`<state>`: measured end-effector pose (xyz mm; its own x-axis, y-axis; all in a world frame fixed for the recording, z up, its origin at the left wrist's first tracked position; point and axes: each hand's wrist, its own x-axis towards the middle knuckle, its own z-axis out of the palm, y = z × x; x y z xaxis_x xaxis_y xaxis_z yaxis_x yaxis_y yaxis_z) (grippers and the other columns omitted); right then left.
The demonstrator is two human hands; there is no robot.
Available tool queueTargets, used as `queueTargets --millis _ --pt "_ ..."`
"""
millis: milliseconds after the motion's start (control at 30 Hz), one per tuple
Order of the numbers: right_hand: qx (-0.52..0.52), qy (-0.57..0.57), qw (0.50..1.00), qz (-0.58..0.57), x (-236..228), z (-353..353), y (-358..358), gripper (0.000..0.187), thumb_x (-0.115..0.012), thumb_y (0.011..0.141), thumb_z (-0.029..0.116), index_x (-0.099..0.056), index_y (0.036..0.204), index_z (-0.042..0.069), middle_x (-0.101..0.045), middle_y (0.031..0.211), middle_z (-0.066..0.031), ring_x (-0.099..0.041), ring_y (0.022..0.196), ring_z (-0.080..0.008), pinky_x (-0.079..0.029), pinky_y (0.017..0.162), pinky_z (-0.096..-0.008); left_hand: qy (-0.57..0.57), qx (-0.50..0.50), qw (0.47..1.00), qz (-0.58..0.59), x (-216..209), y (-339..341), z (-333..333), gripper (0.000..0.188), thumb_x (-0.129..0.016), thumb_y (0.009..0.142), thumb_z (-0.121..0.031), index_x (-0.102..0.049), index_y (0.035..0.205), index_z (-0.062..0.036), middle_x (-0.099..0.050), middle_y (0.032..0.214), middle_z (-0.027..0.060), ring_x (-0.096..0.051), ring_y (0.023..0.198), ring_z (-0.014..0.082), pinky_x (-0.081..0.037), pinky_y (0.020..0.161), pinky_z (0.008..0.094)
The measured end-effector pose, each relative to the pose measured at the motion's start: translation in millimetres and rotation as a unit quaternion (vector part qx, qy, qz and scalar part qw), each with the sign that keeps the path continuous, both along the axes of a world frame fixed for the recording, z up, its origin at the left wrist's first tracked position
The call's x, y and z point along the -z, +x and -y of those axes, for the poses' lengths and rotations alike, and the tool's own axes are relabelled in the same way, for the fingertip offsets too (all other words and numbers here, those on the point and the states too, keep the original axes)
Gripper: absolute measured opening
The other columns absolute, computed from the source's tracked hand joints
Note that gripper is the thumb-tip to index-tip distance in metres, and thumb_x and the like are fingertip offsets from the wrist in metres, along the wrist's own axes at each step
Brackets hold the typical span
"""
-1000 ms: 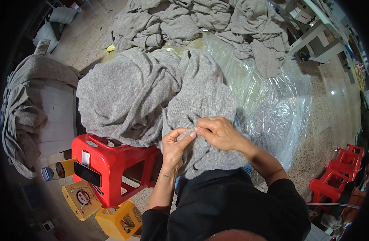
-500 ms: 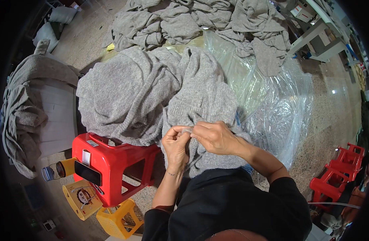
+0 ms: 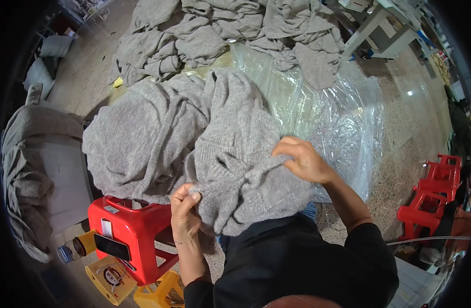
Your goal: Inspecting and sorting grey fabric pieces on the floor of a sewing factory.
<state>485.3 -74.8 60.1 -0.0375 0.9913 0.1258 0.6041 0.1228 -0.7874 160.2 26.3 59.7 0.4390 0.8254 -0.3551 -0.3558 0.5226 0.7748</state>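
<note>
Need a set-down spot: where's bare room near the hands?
Free: shiny clear plastic sheet, right of the grey knit garment in left hand and right hand; speckled floor between sheet and red plastic stools at right. Crowded: red plastic stool at left, bearing a black rectangular phone, with a grey knit heap behind.

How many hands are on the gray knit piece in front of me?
2. The left hand pinches the gray knit piece on its left side; the right hand grips a drawn-out part of it farther right. No other hands show.
</note>
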Motion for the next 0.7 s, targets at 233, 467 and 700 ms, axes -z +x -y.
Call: queueTargets --millis 233,467,700 --pt "0.206 0.027 0.954 -0.215 -12.5 7.5 -11.4 0.039 -0.053 0.081 -0.015 -0.068 0.113 0.002 -0.071 0.110 -0.0133 -0.068 0.091 -0.0184 -0.054 0.075 -0.0310 -0.068 -0.025 0.993 0.095 -12.5 20.2 12.7 0.011 -0.067 0.094 -0.011 -0.068 0.098 -0.0007 -0.073 0.093 0.0074 -0.069 0.086 0.0151 -0.055 0.080 0.0299" --pt "-0.002 0.257 0.966 -0.010 -34.9 4.1 -70.5 0.025 -0.070 0.072 -0.013 -0.066 0.095 -0.004 -0.068 0.087 -0.0150 -0.066 0.073 -0.0236 -0.050 0.060 -0.0313 -0.011 -0.047 0.999 0.026 -15.2 60.7 35.1 0.003 -0.070 0.093 -0.003 -0.069 0.094 -0.0005 -0.068 0.086 0.0000 -0.058 0.073 0.0039 -0.045 0.067 0.0194" --pt "0.006 0.351 0.935 0.056 -22.1 -11.4 -94.9 0.014 -0.074 0.075 -0.008 -0.067 0.086 -0.004 -0.063 0.084 -0.0110 -0.058 0.062 -0.0222 -0.045 0.053 -0.0335 -0.001 -0.028 0.999 0.038 -18.6 63.1 45.0 0.005 -0.070 0.093 0.001 -0.069 0.098 0.0010 -0.065 0.084 -0.0022 -0.055 0.069 0.0013 -0.041 0.061 0.0168"
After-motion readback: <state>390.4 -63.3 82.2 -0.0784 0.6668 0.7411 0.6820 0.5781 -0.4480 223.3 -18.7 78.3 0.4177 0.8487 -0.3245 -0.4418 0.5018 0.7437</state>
